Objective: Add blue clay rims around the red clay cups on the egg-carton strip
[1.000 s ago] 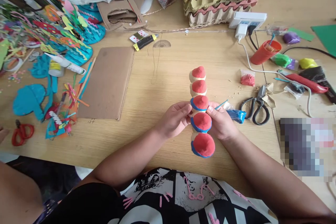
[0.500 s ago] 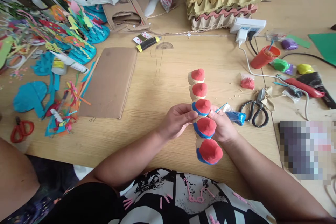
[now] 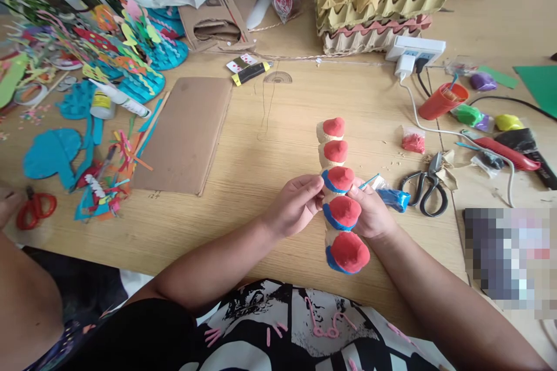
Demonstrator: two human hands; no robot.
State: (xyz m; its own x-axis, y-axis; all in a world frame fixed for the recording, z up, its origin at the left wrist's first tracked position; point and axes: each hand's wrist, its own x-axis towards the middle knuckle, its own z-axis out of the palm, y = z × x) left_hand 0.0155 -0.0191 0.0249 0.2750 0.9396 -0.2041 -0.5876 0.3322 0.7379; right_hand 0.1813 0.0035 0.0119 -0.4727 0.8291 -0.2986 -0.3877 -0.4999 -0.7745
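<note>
A strip of egg-carton cups stands between my hands, its several bumps topped with red clay. Blue clay wraps the sides of the three cups nearest me; the two farther ones show bare pale carton. My left hand pinches the strip's left side at the middle cup, thumb against the blue clay. From the right, my right hand grips the same strip, its fingers partly hidden behind it. A thin blue stick pokes out by the right hand; its lower end is hidden. Beyond lies a packet of blue clay.
Black-handled scissors, a bag of red clay and an orange cup lie to the right. A cardboard sheet and paper scraps sit left. Egg trays are stacked behind. Another person's hand is near red scissors.
My left thumb has shifted slightly up and left along the middle cup's blue edge. The view has moved a little. Another person's hand has appeared by the red scissors.
</note>
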